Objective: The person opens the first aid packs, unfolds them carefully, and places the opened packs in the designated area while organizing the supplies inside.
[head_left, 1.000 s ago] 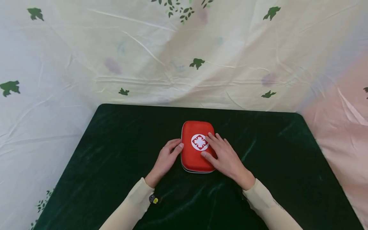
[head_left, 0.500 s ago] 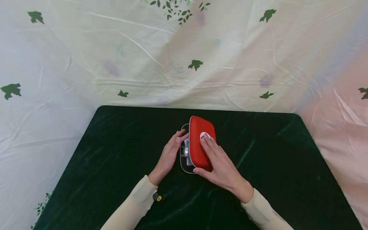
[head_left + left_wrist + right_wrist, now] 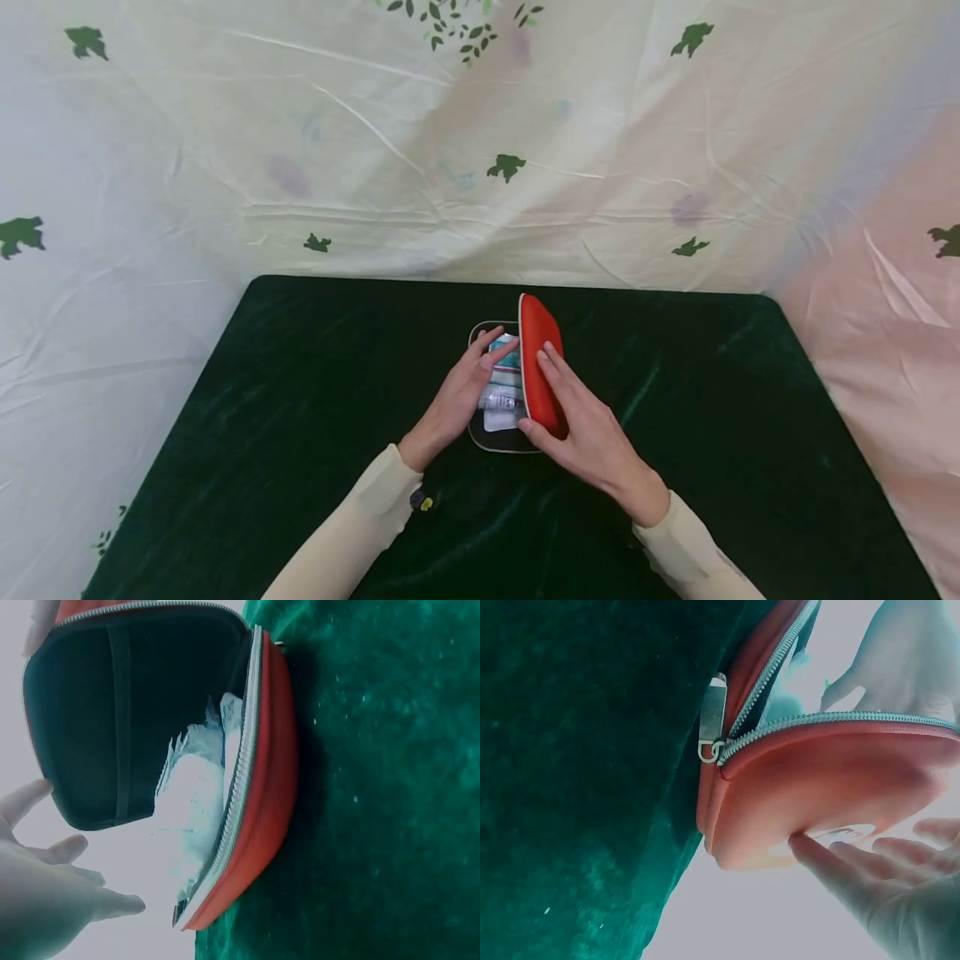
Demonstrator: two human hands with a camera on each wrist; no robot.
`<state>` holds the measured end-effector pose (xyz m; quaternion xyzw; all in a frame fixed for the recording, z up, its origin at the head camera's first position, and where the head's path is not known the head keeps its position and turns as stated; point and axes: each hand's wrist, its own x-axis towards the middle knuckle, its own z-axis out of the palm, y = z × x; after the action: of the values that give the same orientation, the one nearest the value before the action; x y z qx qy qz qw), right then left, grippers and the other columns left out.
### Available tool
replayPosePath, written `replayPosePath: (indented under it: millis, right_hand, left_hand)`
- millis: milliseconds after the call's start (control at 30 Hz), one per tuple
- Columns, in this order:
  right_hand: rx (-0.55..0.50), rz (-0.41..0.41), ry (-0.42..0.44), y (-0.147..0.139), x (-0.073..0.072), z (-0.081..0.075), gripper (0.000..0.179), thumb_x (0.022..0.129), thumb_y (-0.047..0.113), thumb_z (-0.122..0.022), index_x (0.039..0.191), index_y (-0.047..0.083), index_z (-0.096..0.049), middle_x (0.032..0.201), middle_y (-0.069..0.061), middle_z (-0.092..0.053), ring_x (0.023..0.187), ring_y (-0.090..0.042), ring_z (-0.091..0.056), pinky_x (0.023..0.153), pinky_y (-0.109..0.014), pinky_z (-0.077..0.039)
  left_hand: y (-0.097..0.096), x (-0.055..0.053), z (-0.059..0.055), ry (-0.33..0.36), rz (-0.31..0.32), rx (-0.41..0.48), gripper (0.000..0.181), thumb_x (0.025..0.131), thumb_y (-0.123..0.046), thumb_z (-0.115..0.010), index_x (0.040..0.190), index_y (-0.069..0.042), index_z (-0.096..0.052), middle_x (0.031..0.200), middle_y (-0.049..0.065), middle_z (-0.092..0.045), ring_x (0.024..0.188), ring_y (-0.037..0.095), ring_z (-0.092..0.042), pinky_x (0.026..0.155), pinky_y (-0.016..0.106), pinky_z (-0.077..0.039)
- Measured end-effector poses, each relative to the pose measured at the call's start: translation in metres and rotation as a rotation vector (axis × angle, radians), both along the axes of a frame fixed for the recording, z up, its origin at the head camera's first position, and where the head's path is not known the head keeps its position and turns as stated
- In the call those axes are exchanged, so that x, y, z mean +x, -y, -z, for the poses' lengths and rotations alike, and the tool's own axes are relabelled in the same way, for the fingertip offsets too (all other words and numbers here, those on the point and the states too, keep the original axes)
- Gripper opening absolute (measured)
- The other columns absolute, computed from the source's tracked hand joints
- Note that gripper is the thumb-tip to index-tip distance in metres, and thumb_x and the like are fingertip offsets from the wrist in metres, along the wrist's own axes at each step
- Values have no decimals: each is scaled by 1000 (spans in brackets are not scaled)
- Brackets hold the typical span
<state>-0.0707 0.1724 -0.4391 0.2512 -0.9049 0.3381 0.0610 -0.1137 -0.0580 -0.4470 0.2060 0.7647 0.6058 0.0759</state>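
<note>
A red first-aid case [image 3: 542,367] lies on the dark green cloth with its lid raised nearly upright. Packets [image 3: 506,379] in blue and white wrapping fill the lower half, along with a small clear-wrapped roll [image 3: 501,402]. My left hand [image 3: 459,396] is over the left side of the case, fingers extended towards the lid's inner edge; in the left wrist view a fingertip is right at the lid's rim. My right hand [image 3: 592,433] presses extended fingers against the lid's outer face, its thumb at the near edge. A metal zipper pull [image 3: 712,712] hangs at the case's corner.
Green velvet cloth [image 3: 337,375] covers the table, whose rounded far corners meet a pale curtain [image 3: 375,167] with green leaf and bird prints. Pinkish curtain [image 3: 900,350] hangs at the right. A dark wrist device [image 3: 422,500] shows below the left sleeve.
The case was closed flat a second ago; its lid has swung up towards the right, revealing the packets. My left hand has moved rightwards over the opened side; my right hand stays against the lid.
</note>
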Motion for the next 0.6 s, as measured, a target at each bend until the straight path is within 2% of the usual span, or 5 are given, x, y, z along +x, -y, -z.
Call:
replayPosePath:
  millis: [133, 267, 433, 533, 600]
  right_hand:
    - [-40, 26, 46, -11, 3, -3, 90, 96, 35, -72, 167, 26, -18, 171, -5, -23, 142, -37, -46, 104, -55, -50]
    - [-78, 69, 87, -25, 7, -6, 88, 97, 29, -70, 167, 30, -17, 172, -2, -20, 147, -37, -39, 107, -59, -46]
    - [-135, 121, 90, -44, 8, -6, 85, 95, 15, -66, 167, 29, -21, 172, -4, -20, 136, -38, -47, 88, -48, -60]
    - [-162, 144, 89, -55, 8, -6, 84, 94, 7, -63, 166, 27, -24, 172, -6, -21, 131, -37, -50, 78, -38, -61]
    - [-165, 160, 97, -62, 8, -6, 82, 95, 6, -63, 166, 24, -25, 172, -6, -21, 131, -38, -50, 78, -40, -61]
  left_hand:
    - [5, -4, 0, -53, 9, -90, 78, 104, -71, -27, 160, -18, -41, 172, 5, -19, 159, 33, -8, 122, 66, -16]
    - [16, -9, 6, -78, 3, -305, 83, 101, -69, -45, 165, -18, -30, 174, 6, -12, 159, 31, 0, 123, 64, -12]
    - [28, -18, 15, -43, 44, -587, 104, 90, -66, -67, 168, -20, -14, 175, 3, 3, 159, 28, 8, 125, 61, -5]
    - [33, -22, 19, -23, 86, -685, 116, 84, -67, -73, 168, -21, -8, 174, 3, 10, 159, 29, 9, 125, 61, -5]
    - [35, -24, 21, -22, 116, -728, 122, 81, -68, -76, 168, -21, -5, 174, 4, 12, 159, 30, 9, 125, 61, -6]
